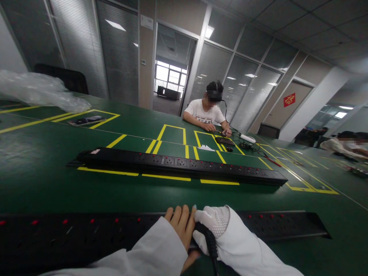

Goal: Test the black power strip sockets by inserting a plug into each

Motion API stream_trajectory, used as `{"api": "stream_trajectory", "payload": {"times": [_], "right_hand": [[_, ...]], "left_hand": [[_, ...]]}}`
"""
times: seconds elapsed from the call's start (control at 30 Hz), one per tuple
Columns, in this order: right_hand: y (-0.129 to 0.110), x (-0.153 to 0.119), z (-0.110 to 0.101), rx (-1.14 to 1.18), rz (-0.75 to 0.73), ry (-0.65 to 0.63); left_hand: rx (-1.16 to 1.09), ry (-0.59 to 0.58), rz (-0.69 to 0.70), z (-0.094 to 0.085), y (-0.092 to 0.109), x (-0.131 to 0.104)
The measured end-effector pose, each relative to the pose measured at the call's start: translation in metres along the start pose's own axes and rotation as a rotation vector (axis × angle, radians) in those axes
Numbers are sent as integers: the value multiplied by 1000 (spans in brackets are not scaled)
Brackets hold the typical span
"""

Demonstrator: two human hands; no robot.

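Note:
A long black power strip (pixel 57 239) with red indicator dots lies across the near part of the table. My bare left hand (pixel 181 222) holds it near the middle, fingers laid over its far edge and thumb at the near side. Right beside it, my right hand (pixel 211 222), in a white dotted glove, is closed around a black plug (pixel 205 234). The plug's thick cord (pixel 213 257) runs down toward me. Its prongs are hidden by the hands, so I cannot tell how far it sits in a socket.
A second black power strip (pixel 184 165) lies farther back on the green table (pixel 129 195), marked with yellow tape. Plastic wrap (pixel 37 92) and a phone-like object (pixel 86 120) are at left. Across the table sits a person (pixel 205 111) near cables (pixel 247 145) and a white power strip (pixel 247 138).

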State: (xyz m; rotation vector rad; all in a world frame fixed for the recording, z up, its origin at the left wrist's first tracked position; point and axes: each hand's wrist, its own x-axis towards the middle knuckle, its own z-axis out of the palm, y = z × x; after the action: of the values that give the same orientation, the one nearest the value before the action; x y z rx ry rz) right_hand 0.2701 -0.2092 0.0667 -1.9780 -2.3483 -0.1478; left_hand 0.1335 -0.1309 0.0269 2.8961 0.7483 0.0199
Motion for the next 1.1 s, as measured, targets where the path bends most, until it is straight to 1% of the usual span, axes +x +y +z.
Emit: {"api": "stream_trajectory", "payload": {"times": [0.1, 0.33, 0.6, 0.8, 1.1], "right_hand": [[0, 0, 0, 2, 1, -3], [-1, 0, -2, 9, 4, -5], [0, 0, -3, 15, 1, -9], [0, 0, -1, 11, 2, -6], [-2, 0, -1, 22, -2, -6]], "left_hand": [[6, -1, 3, 1, 0, 1], [24, 42, 18, 5, -2, -1], [6, 37, 6, 5, -1, 0], [69, 42, 59, 7, -4, -1], [64, 65, 30, 11, -3, 0]]}}
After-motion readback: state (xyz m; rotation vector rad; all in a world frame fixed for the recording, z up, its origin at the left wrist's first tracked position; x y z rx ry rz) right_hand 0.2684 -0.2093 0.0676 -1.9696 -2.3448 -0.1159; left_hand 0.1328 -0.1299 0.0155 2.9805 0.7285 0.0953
